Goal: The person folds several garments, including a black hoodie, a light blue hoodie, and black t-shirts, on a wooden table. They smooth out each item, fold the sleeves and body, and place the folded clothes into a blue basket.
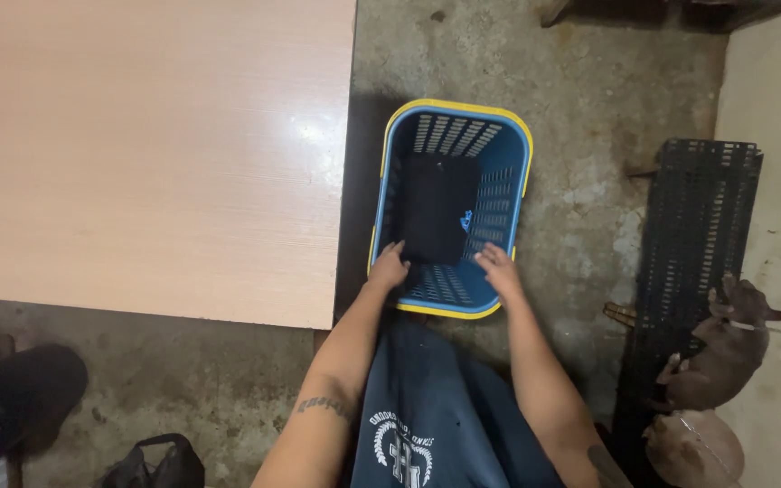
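Observation:
A blue plastic basket with a yellow rim and slotted walls stands on the concrete floor right of a table. A dark folded cloth lies in its bottom. My left hand rests on the near left rim, fingers curled over the edge. My right hand grips the near right rim. Both forearms reach down over my dark blue shirt.
A light wood-grain table fills the left. A black slatted crate panel lies on the right, with two small brown dogs beside it. Dark bags sit on the floor at lower left.

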